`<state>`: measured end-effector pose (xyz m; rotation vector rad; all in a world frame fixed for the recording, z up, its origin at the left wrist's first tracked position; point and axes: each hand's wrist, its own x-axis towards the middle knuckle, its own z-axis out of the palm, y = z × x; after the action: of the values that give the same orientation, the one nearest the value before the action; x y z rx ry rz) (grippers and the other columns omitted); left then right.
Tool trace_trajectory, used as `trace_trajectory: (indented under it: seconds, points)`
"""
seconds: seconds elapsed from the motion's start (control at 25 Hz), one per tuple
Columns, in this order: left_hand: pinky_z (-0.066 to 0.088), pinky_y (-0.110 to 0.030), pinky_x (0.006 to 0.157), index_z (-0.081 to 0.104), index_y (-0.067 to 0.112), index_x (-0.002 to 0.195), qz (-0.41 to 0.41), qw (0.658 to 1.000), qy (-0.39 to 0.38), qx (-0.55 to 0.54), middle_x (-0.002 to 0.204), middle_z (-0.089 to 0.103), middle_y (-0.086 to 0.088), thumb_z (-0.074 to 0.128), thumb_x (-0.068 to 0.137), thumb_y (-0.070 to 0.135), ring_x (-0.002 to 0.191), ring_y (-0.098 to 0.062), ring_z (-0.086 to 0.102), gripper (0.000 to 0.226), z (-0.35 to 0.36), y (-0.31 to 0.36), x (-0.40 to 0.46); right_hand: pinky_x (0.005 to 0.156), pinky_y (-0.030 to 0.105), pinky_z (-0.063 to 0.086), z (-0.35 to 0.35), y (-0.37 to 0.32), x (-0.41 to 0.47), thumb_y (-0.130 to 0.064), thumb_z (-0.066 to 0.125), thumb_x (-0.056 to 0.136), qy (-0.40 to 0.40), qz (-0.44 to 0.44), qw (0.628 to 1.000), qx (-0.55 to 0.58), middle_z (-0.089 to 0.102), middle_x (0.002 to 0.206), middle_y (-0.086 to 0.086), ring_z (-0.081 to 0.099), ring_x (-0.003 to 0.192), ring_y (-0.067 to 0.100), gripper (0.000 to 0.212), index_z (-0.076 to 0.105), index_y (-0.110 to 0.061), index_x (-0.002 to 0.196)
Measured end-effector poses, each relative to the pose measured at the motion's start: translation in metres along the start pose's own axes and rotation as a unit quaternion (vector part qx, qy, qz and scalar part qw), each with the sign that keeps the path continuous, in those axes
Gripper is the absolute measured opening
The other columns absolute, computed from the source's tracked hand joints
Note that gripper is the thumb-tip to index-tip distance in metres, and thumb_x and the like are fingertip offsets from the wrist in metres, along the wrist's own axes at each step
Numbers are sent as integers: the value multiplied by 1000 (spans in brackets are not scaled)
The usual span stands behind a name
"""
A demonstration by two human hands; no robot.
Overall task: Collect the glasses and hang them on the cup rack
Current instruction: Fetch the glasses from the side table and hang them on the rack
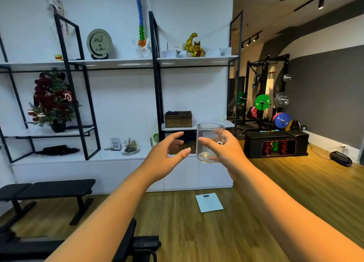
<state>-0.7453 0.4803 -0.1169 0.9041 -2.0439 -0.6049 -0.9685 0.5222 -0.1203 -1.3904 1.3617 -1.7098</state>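
Note:
A clear drinking glass [208, 141] is held upright at chest height in front of me, with my right hand [226, 151] wrapped around its right side and back. My left hand [167, 155] hovers just left of the glass, fingers spread and holding nothing, a small gap away from it. Far off on the white counter stands a small metal cup rack [130, 146] on a round tray, with what look like glasses on it; details are too small to tell.
A white counter [78, 157] with black-framed shelves runs along the wall, holding a wicker basket [178, 119] and a plant. A black bench [53, 188] stands at the left, a scale [209, 202] lies on the wooden floor, and gym weights [262, 104] fill the right.

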Motion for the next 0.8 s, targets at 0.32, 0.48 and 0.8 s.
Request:
trace_trajectory:
  seconds: [0.32, 0.48, 0.8]
  points:
    - [46, -29, 103, 42, 44, 153, -20, 999, 17, 28, 138, 61, 18, 71, 93, 55, 125, 0, 58, 68, 62, -43, 131, 75, 30, 65, -33, 62, 154, -57, 92, 72, -60, 4, 998, -14, 69, 117, -2, 69, 105, 12, 64, 57, -41, 123]
    - [45, -24, 99, 44, 45, 152, -36, 999, 30, 19, 136, 62, 20, 72, 93, 53, 123, 2, 58, 65, 85, -64, 187, 58, 13, 55, -39, 88, 214, -51, 91, 76, -76, 4, 997, -5, 67, 118, -2, 68, 101, 10, 64, 55, -39, 127]
    - [43, -19, 98, 35, 52, 154, -37, 998, 29, 37, 134, 61, 24, 81, 86, 51, 122, 7, 57, 81, 112, -141, 279, 67, 21, 60, -23, 151, 312, -51, 91, 76, -76, 8, 997, -7, 67, 120, -5, 67, 105, 10, 66, 55, -41, 131]
